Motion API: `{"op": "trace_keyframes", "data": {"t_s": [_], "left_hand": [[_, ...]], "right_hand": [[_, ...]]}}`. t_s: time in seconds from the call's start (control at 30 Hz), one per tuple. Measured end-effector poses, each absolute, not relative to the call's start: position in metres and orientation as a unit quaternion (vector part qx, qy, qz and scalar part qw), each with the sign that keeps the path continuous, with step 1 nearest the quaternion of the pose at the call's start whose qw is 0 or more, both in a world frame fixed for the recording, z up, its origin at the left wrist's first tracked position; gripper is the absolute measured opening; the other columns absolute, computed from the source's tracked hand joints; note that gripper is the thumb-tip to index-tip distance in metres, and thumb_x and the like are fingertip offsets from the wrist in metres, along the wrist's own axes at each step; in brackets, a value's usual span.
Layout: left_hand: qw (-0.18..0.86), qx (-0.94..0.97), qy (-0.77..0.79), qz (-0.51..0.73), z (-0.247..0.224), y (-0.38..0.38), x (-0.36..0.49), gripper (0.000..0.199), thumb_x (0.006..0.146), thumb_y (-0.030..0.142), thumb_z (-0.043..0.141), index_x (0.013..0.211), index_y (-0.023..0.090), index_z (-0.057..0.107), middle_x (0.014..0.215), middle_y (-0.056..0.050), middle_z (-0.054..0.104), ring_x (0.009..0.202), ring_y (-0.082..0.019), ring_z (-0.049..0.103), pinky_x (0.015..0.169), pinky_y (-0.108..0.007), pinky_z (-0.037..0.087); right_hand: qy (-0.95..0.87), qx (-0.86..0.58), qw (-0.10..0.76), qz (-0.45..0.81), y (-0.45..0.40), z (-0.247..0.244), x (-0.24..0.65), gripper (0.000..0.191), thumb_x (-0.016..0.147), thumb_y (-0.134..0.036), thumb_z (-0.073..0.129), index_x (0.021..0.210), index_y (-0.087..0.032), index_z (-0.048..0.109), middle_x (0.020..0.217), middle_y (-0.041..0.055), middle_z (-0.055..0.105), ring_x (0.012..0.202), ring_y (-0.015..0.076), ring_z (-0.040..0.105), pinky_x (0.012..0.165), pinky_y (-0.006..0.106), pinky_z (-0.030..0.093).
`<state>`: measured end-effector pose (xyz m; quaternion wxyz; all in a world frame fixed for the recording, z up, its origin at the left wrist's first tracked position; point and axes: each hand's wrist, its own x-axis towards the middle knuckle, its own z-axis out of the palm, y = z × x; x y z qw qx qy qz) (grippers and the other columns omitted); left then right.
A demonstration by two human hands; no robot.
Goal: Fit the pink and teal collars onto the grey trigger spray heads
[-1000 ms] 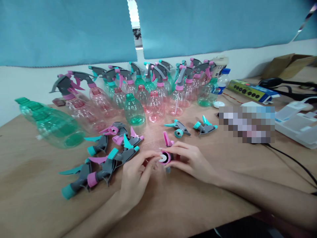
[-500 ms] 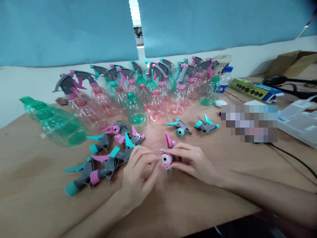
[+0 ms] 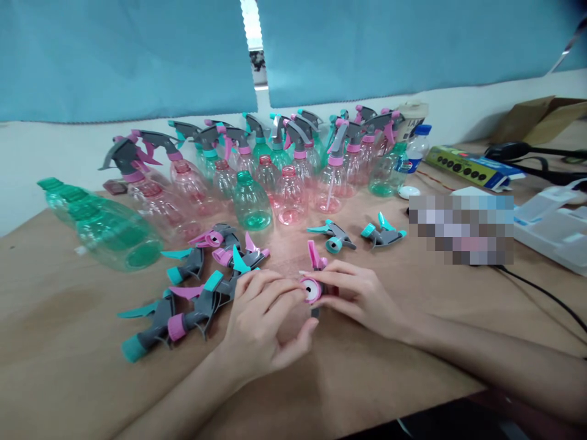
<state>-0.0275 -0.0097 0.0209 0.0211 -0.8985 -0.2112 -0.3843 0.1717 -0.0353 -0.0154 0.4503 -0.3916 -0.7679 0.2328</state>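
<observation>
In the head view, the pink and grey spray head is just below the middle of the frame, held over the desk. Its pink ring faces the left side of the frame, and a white disc with a dark hole sits inside the ring. The pink trigger sticks up above.

The right hand has its fingers and thumb closed around the ring end, holding it steady. The left hand is partly open. Its fingers are bent, with their tips at the ring's edge, and its thumb is spread away below. I can't tell if those tips touch the disc.

The spray head looks like hard plastic, so it should be light and stiff. The trigger would likely wiggle if you grabbed it, so the ring and the grey neck behind it look best to hold. The ring may be smooth and could turn in the fingers. The disc looks thin and may bend, so a soft push near its edge seems kindest.

More spray heads lie left of centre, and bottles stand behind.
</observation>
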Motion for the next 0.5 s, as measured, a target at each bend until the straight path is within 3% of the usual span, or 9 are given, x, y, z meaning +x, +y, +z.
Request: {"op": "trace_keyframes", "data": {"t_s": [0.5], "left_hand": [[-0.020, -0.922, -0.233, -0.309, 0.0246, -0.0138, -0.0225, 0.015, 0.076, 0.023, 0.060, 0.090, 0.020, 0.062, 0.089, -0.004, 0.068, 0.081, -0.021, 0.056, 0.075, -0.038, 0.037]], "right_hand": [[-0.789, -0.376, 0.438, 0.211, -0.0363, -0.0167, 0.1700, 0.029, 0.090, -0.027, 0.054, 0.117, -0.017, 0.061, 0.092, 0.0052, 0.062, 0.081, 0.0133, 0.060, 0.073, 0.026, 0.054]]}}
